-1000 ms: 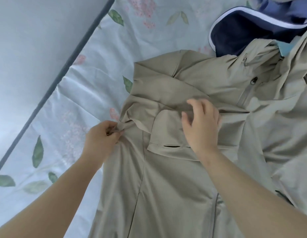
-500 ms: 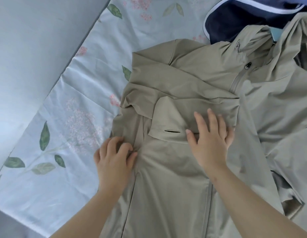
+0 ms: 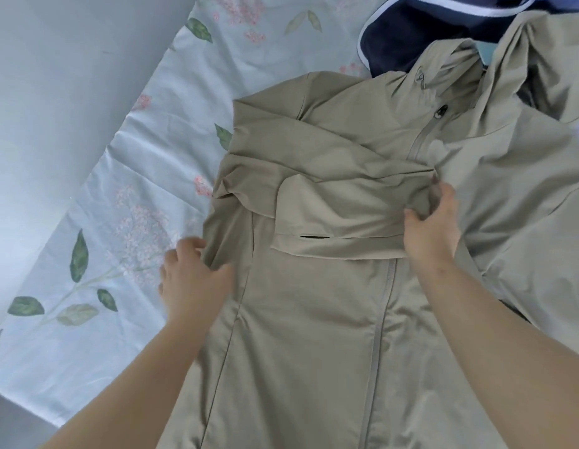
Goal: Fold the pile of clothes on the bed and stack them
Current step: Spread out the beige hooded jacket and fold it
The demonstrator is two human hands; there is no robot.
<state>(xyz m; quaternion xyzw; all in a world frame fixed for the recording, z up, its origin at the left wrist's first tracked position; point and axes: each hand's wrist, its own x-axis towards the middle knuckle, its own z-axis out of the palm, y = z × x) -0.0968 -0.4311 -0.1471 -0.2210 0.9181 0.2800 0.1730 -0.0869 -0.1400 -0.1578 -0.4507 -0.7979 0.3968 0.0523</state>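
Right hand (image 3: 434,228) slid right, fingers (image 3: 445,197) pinching jacket (image 3: 314,319), left hand (image 3: 194,277) gripping edge

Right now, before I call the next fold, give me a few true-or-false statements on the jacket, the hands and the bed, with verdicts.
1. The right hand grips the end of the sleeve folded across the chest of the jacket. True.
2. The jacket being folded is navy. False: it is beige; a navy garment lies beyond its collar.
3. The left hand is at the jacket's side edge. True.
4. The bedsheet is plain white. False: it bears pink flowers and green leaves.
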